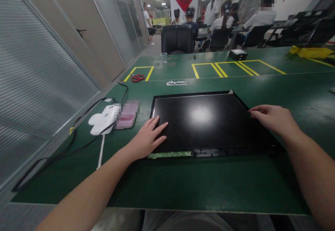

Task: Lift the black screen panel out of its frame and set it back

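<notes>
A black flat display panel [204, 119] lies face up on the green table [183, 185], with a narrow green circuit strip [170, 154] along its near edge. My left hand [146, 138] rests flat on the panel's near left corner, fingers stretched out. My right hand [273, 118] lies on the panel's right edge, fingers extended and together, holding nothing.
Left of the panel sit a white power strip [102, 123] with black cables and a blurred phone [127, 115]. Farther back lie red scissors [137, 78], a small white part [176, 82], a clear cup [163, 57] and a black box [237, 53]. Several people sit at desks behind.
</notes>
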